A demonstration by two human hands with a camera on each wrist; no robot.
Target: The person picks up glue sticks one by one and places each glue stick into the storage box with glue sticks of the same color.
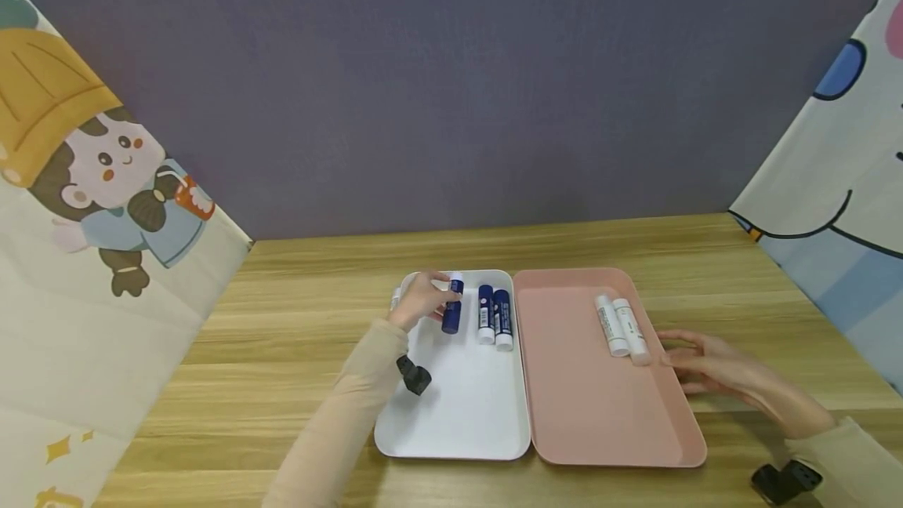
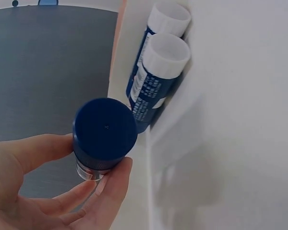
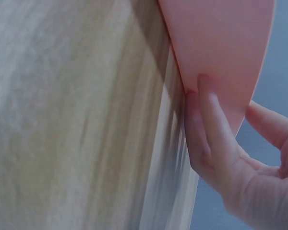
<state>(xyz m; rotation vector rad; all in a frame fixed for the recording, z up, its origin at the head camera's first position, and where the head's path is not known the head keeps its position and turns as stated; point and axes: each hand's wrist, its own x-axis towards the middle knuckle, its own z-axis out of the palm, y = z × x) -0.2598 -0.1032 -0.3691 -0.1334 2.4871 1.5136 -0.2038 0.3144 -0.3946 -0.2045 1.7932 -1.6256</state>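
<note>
My left hand [image 1: 423, 300] pinches a dark blue glue stick [image 1: 452, 312] between thumb and fingers, over the far part of the white tray [image 1: 458, 429]. Its blue end faces the camera in the left wrist view, and its white end points away from me in the head view. Two more blue glue sticks [image 1: 494, 316] with white ends lie side by side in that tray, to the right of the hand. My right hand [image 1: 719, 367] touches the right side of the pink tray [image 1: 585, 414], its fingers against the outer wall and the thumb at the rim.
Inside the pink tray, two white sticks [image 1: 622, 329] lie together near the right wall. Another white stick [image 1: 395, 298] is partly hidden behind my left hand. Both trays stand side by side on the wooden table [image 1: 296, 320], with a grey panel [image 1: 458, 100] behind.
</note>
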